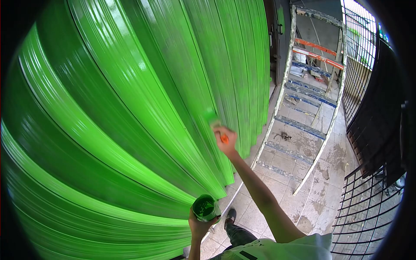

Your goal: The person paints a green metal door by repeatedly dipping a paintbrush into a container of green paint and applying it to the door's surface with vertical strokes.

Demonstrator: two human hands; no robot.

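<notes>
My right hand [226, 139] is closed around the orange handle of a paintbrush [211, 115]. The brush's green-coated bristles are against, or very close to, the ribbed metal panel [130, 104]; motion blurs them. Glossy bright green covers the panel's left part, while the ribs near the brush look duller and streaky. Lower down, my left hand [201, 226] grips a paint container [206, 208] from beneath and the side. Its round mouth faces up and shows dark green paint inside. The fingers wrap around its outer wall, partly out of sight.
A paint-spattered stepladder [299, 123] with blue and orange steps stands to the right of the panel. Stained floor tiles [320, 195] lie under it. Black metal grating [364, 212] runs along the right side. A dark doorway [273, 43] is beyond the panel's far end.
</notes>
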